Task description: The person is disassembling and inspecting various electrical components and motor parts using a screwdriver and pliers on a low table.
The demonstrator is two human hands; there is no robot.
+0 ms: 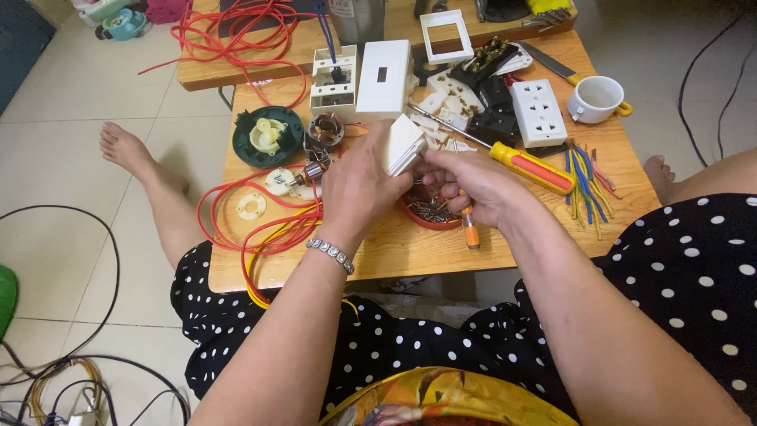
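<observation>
Hands: I am seeing my left hand (pixel 359 189) and right hand (pixel 465 185) both pinching a small white plastic part (pixel 404 143) above the wooden table (pixel 410 244).
Beneath: red dish of screws (pixel 430 211) is sitting under the hands.
Beside: orange-handled screwdriver (pixel 530 167) is lying right of them.

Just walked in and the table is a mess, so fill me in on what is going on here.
A person seated at a low wooden table holds a small white plastic part up in the left hand, while the right hand meets it at its lower edge. An orange-handled screwdriver lies beside the right hand, and a red dish of screws sits under both hands. Red wire, a white socket strip and a white cup lie around.
</observation>
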